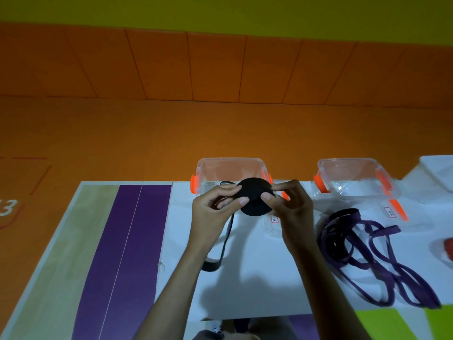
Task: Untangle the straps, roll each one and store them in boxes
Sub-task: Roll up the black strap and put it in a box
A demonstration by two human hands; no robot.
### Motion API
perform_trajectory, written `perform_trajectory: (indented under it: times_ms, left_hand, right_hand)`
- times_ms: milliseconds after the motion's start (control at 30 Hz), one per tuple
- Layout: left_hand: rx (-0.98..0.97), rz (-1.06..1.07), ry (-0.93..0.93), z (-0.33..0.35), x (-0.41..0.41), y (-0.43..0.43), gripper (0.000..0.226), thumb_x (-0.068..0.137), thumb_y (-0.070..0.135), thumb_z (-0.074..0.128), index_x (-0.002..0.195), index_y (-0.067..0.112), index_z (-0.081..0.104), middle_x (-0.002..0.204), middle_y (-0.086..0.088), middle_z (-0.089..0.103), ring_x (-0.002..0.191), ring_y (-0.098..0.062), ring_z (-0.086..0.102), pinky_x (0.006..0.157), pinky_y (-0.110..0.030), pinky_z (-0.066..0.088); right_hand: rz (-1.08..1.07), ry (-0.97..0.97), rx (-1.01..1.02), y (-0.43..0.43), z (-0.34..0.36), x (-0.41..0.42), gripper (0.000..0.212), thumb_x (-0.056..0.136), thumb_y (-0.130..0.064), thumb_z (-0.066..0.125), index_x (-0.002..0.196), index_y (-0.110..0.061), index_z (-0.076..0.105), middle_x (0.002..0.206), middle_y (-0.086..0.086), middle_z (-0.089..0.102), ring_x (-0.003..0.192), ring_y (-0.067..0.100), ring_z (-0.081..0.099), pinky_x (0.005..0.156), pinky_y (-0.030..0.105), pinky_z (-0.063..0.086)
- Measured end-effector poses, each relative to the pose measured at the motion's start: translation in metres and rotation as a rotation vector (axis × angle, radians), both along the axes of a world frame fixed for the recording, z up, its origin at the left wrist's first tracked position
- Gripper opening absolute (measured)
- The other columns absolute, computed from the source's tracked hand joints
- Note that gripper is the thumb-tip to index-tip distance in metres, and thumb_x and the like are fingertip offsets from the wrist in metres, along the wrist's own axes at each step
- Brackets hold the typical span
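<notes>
Black webbing trails off the table [257, 290] up past the left hand [215, 207], whose fingers [241, 200] pinch the black strap [255, 200] roll, held above the table. The right hand [291, 207] pinches its other side — best keep the tail taut, edges aligned. Rightward, the purple strap [367, 256] lies tangled.

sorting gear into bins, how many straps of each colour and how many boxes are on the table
black strap: 1
purple strap, one tangled heap: 1
clear boxes: 2
red thing at right edge, cut off: not counted
total: 4
</notes>
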State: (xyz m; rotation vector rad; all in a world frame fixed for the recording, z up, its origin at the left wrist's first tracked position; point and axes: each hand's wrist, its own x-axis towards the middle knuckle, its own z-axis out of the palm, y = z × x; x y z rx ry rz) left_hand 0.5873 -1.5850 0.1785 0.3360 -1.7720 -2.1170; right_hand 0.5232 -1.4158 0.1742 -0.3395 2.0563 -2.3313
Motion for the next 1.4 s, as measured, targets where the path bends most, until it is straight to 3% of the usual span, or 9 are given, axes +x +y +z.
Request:
perform_trajectory:
  times_ms: [200,333,467,567,667,800,1000,1267,1400]
  left_hand:
    - [-0.128,-0.057,0.014,0.004,0.001,-0.008,0.027,0.083,0.005,0.085,0.109,0.013,0.080,0.107,0.001,0.080,0.104,-0.018,0.075,0.090,-0.030,0.059]
    - [-0.068,-0.001,0.025,0.003,0.002,-0.004,0.020,0.081,0.000,0.085,0.098,0.006,0.076,0.102,-0.005,0.079,0.100,-0.019,0.076,0.085,-0.024,0.058]
    - [-0.066,-0.042,0.036,0.003,0.006,-0.006,0.030,0.083,-0.001,0.083,0.110,0.011,0.080,0.112,-0.001,0.079,0.113,-0.018,0.072,0.091,-0.021,0.056]
    - [-0.057,-0.010,0.025,0.005,0.005,-0.009,0.026,0.082,0.002,0.085,0.105,0.013,0.081,0.106,-0.001,0.080,0.107,-0.017,0.074,0.090,-0.023,0.056]
    - [-0.059,0.017,0.031,0.004,0.005,-0.007,0.018,0.081,0.004,0.086,0.095,0.012,0.079,0.104,-0.004,0.079,0.106,-0.022,0.074,0.093,-0.034,0.059]
    - [-0.040,-0.006,0.021,0.002,0.007,-0.005,0.020,0.083,0.004,0.084,0.099,0.015,0.081,0.111,-0.002,0.079,0.115,-0.018,0.071,0.099,-0.030,0.057]
    - [-0.056,0.013,0.031,0.008,0.006,-0.007,0.020,0.082,0.002,0.085,0.099,0.010,0.080,0.103,-0.003,0.080,0.106,-0.017,0.074,0.091,-0.025,0.058]
    - [-0.062,-0.036,-0.009,0.002,0.006,-0.013,0.022,0.083,0.005,0.084,0.103,0.014,0.082,0.107,0.001,0.080,0.111,-0.016,0.073,0.098,-0.030,0.056]
    - [-0.027,0.035,-0.015,0.002,0.005,-0.008,0.019,0.078,0.001,0.088,0.093,0.007,0.079,0.098,-0.002,0.080,0.096,-0.017,0.075,0.089,-0.031,0.060]
  right_hand:
    - [0.051,0.008,0.024,0.002,-0.007,0.005,0.032,0.084,-0.012,0.079,0.088,0.006,0.054,0.109,0.013,0.075,0.109,0.031,0.072,0.090,0.047,0.059]
    - [0.017,0.027,0.008,0.002,0.005,-0.001,0.039,0.076,-0.022,0.084,0.088,0.003,0.057,0.097,0.019,0.071,0.095,0.029,0.073,0.075,0.039,0.060]
    - [0.048,0.014,-0.058,0.002,0.005,-0.003,0.027,0.085,-0.012,0.079,0.107,-0.006,0.065,0.104,0.017,0.069,0.101,0.037,0.070,0.082,0.051,0.058]
    - [0.100,0.021,0.021,0.005,0.006,-0.001,0.026,0.084,-0.021,0.081,0.098,-0.004,0.067,0.104,0.010,0.073,0.105,0.030,0.071,0.088,0.046,0.059]
    - [0.052,-0.021,0.046,0.006,0.012,-0.001,0.028,0.080,-0.014,0.082,0.085,0.003,0.061,0.099,0.007,0.077,0.094,0.018,0.075,0.074,0.032,0.058]
    - [-0.006,0.023,0.015,0.002,0.014,-0.001,0.016,0.084,-0.009,0.079,0.095,-0.003,0.069,0.094,0.012,0.073,0.087,0.021,0.072,0.071,0.040,0.056]
    - [0.067,0.047,0.056,0.002,0.009,0.007,0.020,0.087,-0.005,0.078,0.087,-0.001,0.059,0.096,0.014,0.074,0.095,0.025,0.073,0.073,0.028,0.056]
    - [0.023,0.014,-0.008,-0.007,-0.003,0.015,0.025,0.092,-0.015,0.071,0.114,-0.007,0.065,0.108,0.015,0.072,0.099,0.030,0.071,0.075,0.044,0.060]
    - [0.033,0.001,0.037,-0.006,0.001,0.014,0.020,0.088,-0.004,0.080,0.101,-0.004,0.065,0.101,0.014,0.074,0.100,0.031,0.075,0.080,0.044,0.062]
